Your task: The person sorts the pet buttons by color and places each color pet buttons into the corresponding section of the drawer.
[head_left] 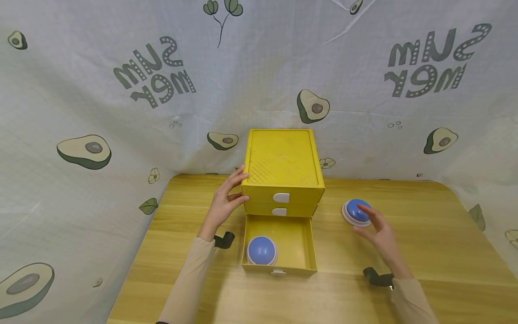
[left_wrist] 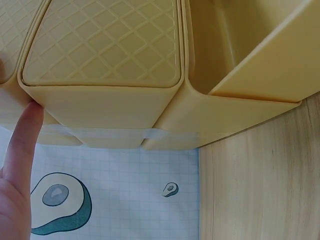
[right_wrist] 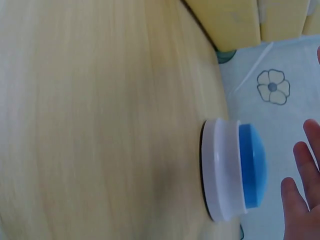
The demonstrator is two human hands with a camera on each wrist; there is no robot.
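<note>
A yellow drawer cabinet point(head_left: 283, 157) stands on the table, its bottom drawer point(head_left: 297, 238) pulled out. My left hand point(head_left: 222, 202) rests against its left side near the front corner; in the left wrist view one straight finger point(left_wrist: 24, 142) touches the side. Inside the drawer, at the front left, sits a blue dome-topped button point(head_left: 261, 250) with a white rim. A second blue dome-topped button point(head_left: 356, 210) on a white base lies right of the cabinet. Beside it is my right hand point(head_left: 380, 234), thumb and fingers spread; the right wrist view shows a gap between fingers and button point(right_wrist: 253, 165).
The two upper drawers, with white handles point(head_left: 281, 197), are closed. A white cloth point(head_left: 259, 67) printed with avocados hangs behind the wooden table point(head_left: 344, 292). Dark wrist-camera mounts point(head_left: 378, 277) stick out from both wrists.
</note>
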